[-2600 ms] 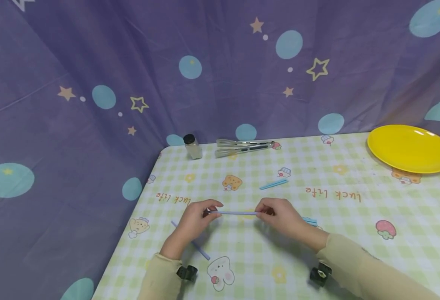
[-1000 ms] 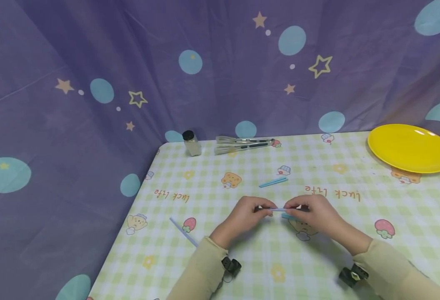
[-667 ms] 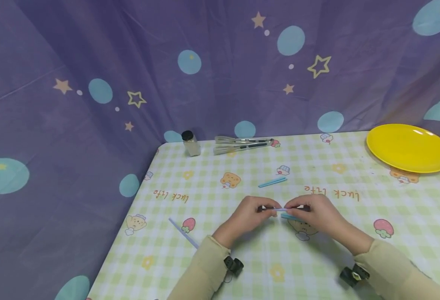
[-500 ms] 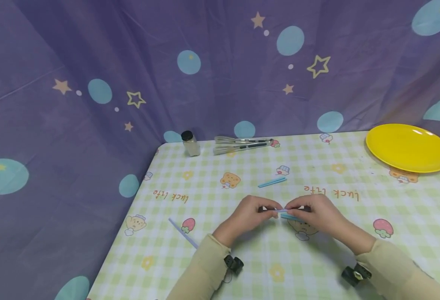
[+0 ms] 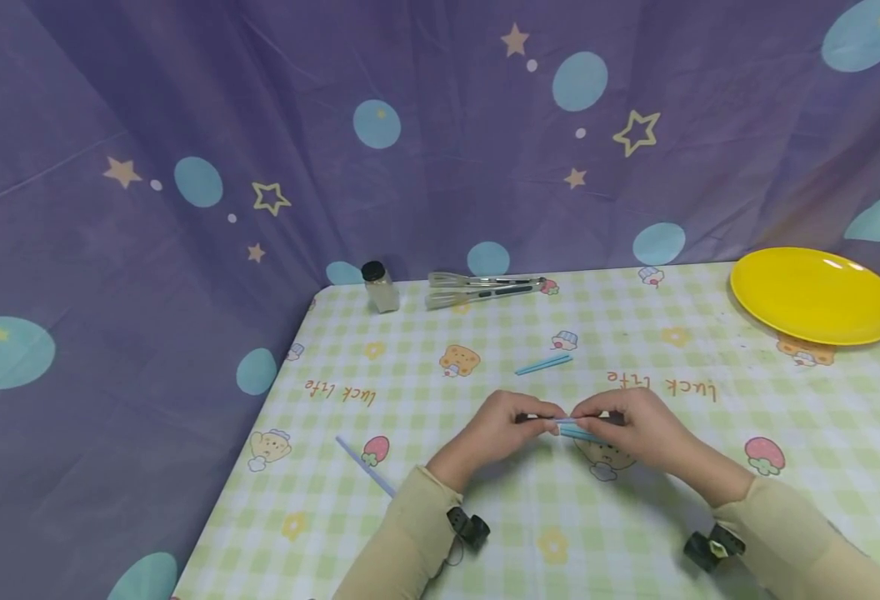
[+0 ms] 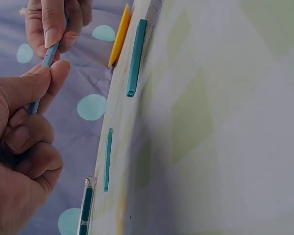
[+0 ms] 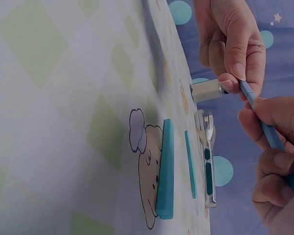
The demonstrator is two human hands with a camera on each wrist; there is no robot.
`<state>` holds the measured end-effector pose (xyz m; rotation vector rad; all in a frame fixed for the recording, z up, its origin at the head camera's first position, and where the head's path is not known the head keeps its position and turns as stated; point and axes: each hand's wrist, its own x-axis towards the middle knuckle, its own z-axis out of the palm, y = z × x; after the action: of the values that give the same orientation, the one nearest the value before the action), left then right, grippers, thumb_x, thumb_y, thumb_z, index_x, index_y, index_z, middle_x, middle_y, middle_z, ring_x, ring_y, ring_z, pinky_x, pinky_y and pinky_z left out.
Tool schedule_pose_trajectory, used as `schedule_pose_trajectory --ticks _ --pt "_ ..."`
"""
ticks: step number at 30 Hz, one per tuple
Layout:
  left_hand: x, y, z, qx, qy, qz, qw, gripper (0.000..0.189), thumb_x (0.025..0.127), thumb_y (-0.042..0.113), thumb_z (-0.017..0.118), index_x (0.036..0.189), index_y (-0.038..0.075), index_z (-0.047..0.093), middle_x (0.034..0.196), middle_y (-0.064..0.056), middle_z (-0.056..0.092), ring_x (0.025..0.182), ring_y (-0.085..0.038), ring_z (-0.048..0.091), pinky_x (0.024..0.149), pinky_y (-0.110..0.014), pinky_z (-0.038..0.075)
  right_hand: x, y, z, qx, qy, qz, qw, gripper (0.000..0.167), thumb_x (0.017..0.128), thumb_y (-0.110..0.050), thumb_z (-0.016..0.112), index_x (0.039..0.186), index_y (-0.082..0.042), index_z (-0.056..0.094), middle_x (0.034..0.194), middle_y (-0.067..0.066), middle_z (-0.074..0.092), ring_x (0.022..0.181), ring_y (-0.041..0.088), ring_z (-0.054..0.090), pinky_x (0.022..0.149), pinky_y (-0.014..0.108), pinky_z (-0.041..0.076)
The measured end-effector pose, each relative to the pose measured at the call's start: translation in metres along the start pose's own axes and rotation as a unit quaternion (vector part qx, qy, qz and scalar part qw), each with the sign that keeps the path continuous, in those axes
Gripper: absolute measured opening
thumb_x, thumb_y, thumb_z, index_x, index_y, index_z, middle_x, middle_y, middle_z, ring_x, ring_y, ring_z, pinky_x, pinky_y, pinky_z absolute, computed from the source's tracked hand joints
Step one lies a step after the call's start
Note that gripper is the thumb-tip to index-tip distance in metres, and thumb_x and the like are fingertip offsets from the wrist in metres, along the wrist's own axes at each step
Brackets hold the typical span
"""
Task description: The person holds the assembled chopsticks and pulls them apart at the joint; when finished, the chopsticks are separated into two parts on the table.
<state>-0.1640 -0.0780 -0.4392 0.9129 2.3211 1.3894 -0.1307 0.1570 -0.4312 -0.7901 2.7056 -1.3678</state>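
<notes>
My left hand (image 5: pixel 494 431) and right hand (image 5: pixel 641 427) meet near the table's middle, pinching one slim lilac chopstick (image 5: pixel 564 421) between thumbs and fingertips. Both wrist views show the chopstick (image 7: pixel 271 134) as square-edged, with a seam line between the two grips; its outer ends run into the curled fingers. Just below the right hand lie short light-blue sticks (image 5: pixel 573 432), partly covered by that hand in the head view. Another lilac chopstick (image 5: pixel 365 465) rests by the left forearm, its near end hidden by the sleeve.
Further back lies a pair of light-blue sticks (image 5: pixel 543 365). Along the table's far edge are tongs (image 5: pixel 485 292) and a black-capped jar (image 5: pixel 381 288). A yellow plate (image 5: pixel 817 297) sits at the far right. A purple curtain (image 5: pixel 440 192) hangs behind the checked tablecloth (image 5: pixel 657 550).
Both hands moved right and drew close together along the chopstick. Over the last second they have stayed nearly still, the left edging slightly towards the right, with little of the stick showing between them.
</notes>
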Motion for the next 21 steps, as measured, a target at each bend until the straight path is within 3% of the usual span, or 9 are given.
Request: schedule_pose_trajectory --ticks 6,9,16,21 --pt "-0.0004 0.0003 -0.0003 -0.015 0.000 -0.002 0.9999 0.020 0.094 0.011 0.065 0.111 0.010 0.075 0.102 -0.002 0.074 0.088 -0.003 0.067 0.073 -0.021 0.052 -0.0006 0.0006 0.0008 0.020 0.006 0.014 0.9997 0.011 0.093 -0.018 0.068 0.099 -0.015 0.077 0.097 -0.005 0.073 0.085 0.008 0.066 0.070 0.026 0.054" --pt "0.0002 0.0016 -0.0004 -0.011 0.001 -0.004 0.9999 0.020 0.094 0.009 0.065 0.111 0.009 0.075 0.100 -0.006 0.074 0.086 -0.004 0.067 0.072 -0.020 0.052 -0.0003 0.0018 0.0007 0.020 0.004 0.015 0.9997 0.011 0.094 -0.020 0.067 0.098 -0.016 0.076 0.095 -0.006 0.072 0.082 0.008 0.065 0.068 0.026 0.053" --pt "0.0014 0.0033 0.0007 0.004 -0.004 -0.009 0.9999 0.019 0.091 0.009 0.069 0.108 0.011 0.076 0.099 -0.001 0.073 0.085 -0.003 0.063 0.074 -0.020 0.052 -0.0007 0.0068 0.0007 0.018 -0.023 -0.001 0.9996 0.010 0.094 -0.019 0.066 0.098 -0.014 0.074 0.089 -0.001 0.072 0.069 0.007 0.058 0.060 0.025 0.049" --pt "0.0013 0.0003 0.0023 0.000 0.010 -0.002 0.9999 0.018 0.092 0.011 0.068 0.108 0.011 0.076 0.099 -0.001 0.073 0.082 -0.011 0.066 0.069 -0.020 0.052 -0.0012 0.0078 0.0004 0.024 -0.019 -0.013 0.9995 0.014 0.095 -0.018 0.066 0.103 -0.012 0.075 0.096 0.001 0.073 0.078 0.009 0.066 0.065 0.025 0.054"
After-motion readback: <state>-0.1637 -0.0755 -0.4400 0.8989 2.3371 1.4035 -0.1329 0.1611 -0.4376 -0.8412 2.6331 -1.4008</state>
